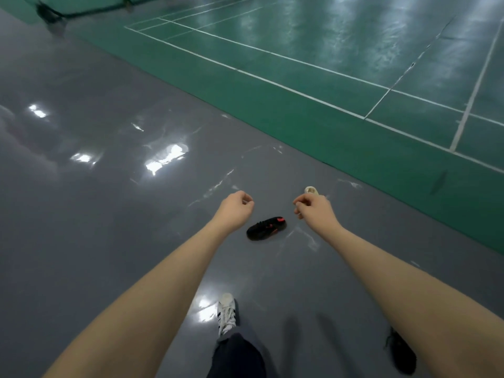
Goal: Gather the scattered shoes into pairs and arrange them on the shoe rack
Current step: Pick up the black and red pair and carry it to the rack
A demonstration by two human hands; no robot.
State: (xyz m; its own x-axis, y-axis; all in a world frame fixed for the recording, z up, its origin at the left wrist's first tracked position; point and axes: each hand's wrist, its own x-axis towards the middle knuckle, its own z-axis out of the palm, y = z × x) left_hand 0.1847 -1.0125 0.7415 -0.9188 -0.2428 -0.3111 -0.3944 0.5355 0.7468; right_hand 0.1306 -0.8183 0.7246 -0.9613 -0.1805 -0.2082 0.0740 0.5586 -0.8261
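Two loose shoes show in the head view, and no rack is in sight. A black shoe with red trim [266, 228] lies on the grey floor [95, 214] between the outstretched arms, and a pale shoe [311, 190] peeks out just beyond the right hand [313, 208], near the edge of the green court [354, 77]. Both arms reach forward; the left hand [236, 207] has its fingers loosely curled and holds nothing, and the right hand looks the same, though blur makes its fingertips hard to read. A white striped sneaker [227, 313] is on the person's own foot, and a dark blurred shape [401, 350] at the lower right may be another shoe; I cannot tell.

The risk, as I judge it, is mismatching: the black and pale shoes are plainly not a pair, so grabbing both together would need sorting later. The glossy floor could also let a shoe slide away from a hasty reach.
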